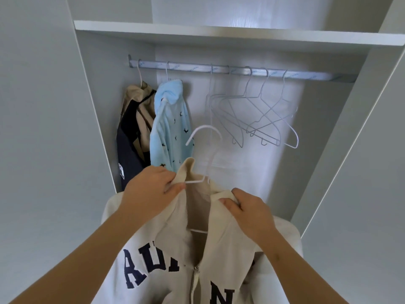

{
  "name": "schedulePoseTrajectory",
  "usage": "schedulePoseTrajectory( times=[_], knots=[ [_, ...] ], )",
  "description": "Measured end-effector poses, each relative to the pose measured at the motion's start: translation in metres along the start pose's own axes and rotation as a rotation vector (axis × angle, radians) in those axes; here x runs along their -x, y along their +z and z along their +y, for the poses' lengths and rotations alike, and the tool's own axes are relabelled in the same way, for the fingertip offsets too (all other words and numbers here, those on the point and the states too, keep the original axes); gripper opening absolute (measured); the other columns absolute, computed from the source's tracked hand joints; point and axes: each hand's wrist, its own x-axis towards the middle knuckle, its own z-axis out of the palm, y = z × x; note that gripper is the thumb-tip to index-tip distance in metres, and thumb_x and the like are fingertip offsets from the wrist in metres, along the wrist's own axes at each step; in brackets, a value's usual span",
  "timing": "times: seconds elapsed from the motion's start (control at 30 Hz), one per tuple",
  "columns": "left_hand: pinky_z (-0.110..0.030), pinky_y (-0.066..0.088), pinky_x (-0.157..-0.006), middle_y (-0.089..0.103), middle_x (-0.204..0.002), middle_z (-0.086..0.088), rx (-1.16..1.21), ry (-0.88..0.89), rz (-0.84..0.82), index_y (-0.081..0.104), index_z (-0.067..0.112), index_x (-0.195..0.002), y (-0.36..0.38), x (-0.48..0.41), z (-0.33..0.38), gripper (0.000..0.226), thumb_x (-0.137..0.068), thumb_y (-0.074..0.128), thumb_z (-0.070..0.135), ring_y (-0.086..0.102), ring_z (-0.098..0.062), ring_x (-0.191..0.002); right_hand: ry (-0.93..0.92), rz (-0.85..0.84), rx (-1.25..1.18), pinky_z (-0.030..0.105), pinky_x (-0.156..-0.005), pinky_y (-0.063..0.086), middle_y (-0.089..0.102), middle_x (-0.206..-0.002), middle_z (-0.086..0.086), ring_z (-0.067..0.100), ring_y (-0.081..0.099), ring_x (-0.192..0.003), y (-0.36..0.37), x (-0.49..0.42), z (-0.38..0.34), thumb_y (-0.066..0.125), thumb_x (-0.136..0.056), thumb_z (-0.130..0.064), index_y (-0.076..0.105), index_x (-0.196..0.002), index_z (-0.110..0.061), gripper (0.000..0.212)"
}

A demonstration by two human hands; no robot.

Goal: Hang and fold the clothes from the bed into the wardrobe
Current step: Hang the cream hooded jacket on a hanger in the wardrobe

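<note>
Hoodie: cream hoodie (175,249), lower centre, draped on white hanger (205,137).
Left hand (149,191): pinched collar and hanger arm.
Right hand (247,207): gripped opposite collar.
Handling: likely soft, floppy; best held by the hanger.

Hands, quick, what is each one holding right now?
Left hand: pinches the cream hoodie collar over the white hanger.
Right hand: grips the collar's other side.

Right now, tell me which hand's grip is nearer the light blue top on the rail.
Left. The left-hand grip pinches the collar of the cream hoodie just below the light blue top; the right-hand grip holds the opposite collar side, farther right.
</note>
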Motion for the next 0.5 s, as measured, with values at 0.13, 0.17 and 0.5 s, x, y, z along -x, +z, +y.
schedulePoseTrajectory(
  times=[0.13,0.17,0.5],
  knots=[
    [-0.030,0.041,-0.047,0.058,-0.059,-0.007,-0.121,0.031,0.276,0.065,0.005,-0.063,-0.001,0.007,-0.002,0.029,-0.087,0.058,0.019,0.055,-0.027,-0.056,0.088,0.003,-0.027,0.020,-0.048,0.029,0.041,-0.057,-0.008,0.004,0.040,-0.052,0.006,0.002,0.010,0.042,-0.094,-0.047,0.028,-0.063,-0.027,0.040],
    [-0.027,0.035,-0.041,0.053,-0.051,-0.008,-0.116,0.037,0.351,0.061,0.003,-0.056,-0.002,0.008,-0.001,0.027,-0.081,0.065,0.013,0.049,-0.026,-0.045,0.119,0.010,-0.027,0.021,-0.048,0.029,0.042,-0.057,-0.008,0.004,0.040,-0.053,0.007,0.002,0.013,0.042,-0.094,-0.046,0.029,-0.063,-0.026,0.040],
    [-0.009,0.041,-0.079,0.067,-0.100,0.014,0.188,0.321,-0.135,0.068,0.027,-0.106,0.033,0.023,0.004,0.023,-0.091,0.052,0.035,0.054,0.003,-0.085,0.102,0.065,-0.085,0.021,-0.049,0.025,0.040,-0.049,-0.008,0.005,0.040,-0.049,-0.007,0.004,0.019,0.048,-0.087,-0.052,0.033,-0.058,-0.027,0.042]
  ],
)
